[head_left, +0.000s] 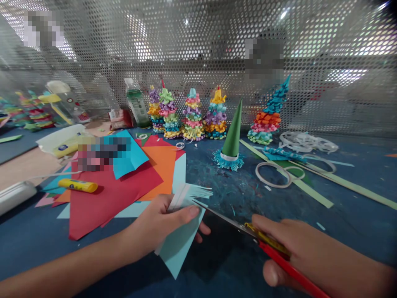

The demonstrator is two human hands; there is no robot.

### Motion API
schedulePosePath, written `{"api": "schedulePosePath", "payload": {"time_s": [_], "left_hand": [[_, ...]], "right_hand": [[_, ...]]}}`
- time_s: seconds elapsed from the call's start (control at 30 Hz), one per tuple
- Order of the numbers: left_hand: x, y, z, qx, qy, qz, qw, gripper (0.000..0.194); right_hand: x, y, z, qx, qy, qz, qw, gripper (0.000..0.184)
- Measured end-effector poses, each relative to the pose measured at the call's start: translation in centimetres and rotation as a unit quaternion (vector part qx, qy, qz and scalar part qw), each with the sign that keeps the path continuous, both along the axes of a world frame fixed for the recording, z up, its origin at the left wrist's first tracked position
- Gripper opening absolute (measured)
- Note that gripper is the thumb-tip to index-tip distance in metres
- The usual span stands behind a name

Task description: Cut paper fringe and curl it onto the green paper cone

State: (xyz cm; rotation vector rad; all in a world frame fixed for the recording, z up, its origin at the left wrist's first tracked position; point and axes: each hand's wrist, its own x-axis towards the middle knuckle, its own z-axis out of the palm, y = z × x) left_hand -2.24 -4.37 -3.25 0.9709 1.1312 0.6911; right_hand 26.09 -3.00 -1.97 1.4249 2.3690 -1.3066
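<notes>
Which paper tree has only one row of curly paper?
It's the green paper cone standing just in front of the row. Only a blue fringe circles its bottom, while the other paper trees are covered in layers of colourful curls.

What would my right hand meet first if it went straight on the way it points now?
The pale blue paper held in the left hand comes first: the scissors in the right hand point at its fringed edge, their tips seemingly right at it, though depth is hard to judge.

left hand (158,223): pale blue paper (176,252), fringed | right hand (297,248): red-handled scissors (266,240), blades seemingly at paper edge
</notes>
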Motion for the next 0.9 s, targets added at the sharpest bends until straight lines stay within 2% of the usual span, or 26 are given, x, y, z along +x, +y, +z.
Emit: {"api": "schedulePosePath", "payload": {"time_s": [0.23, 0.4, 0.53, 0.6, 0.73, 0.9], "left_hand": [[-0.1, 0.1, -0.2, 0.002, -0.011, -0.015, 1.0, 0.043], [0.0, 0.3, -0.2, -0.004, -0.034, -0.004, 0.999, 0.041], [0.1, 0.2, 0.1, -0.021, -0.058, 0.008, 0.998, 0.039], [0.2, 0.2, 0.2, -0.031, -0.069, 0.006, 0.997, 0.039], [0.2, 0.4, 0.4, -0.041, -0.071, -0.01, 0.997, 0.041], [-0.1, 0.6, 0.0, -0.047, -0.042, -0.02, 0.998, 0.046]], "right_hand": [[0.0, -0.1, 0.0, -0.03, -0.022, -0.012, 0.999, 0.047], [-0.4, -0.1, 0.1, -0.026, -0.031, -0.027, 0.999, 0.018], [-0.4, 0.2, 0.2, 0.014, -0.05, -0.018, 0.998, 0.003], [-0.4, 0.4, 0.5, 0.031, -0.067, -0.011, 0.997, 0.003], [-0.3, 0.5, 1.1, 0.013, -0.124, -0.022, 0.992, 0.009], [-0.4, 0.1, 1.1, 0.01, -0.13, -0.011, 0.991, 0.016]]}}
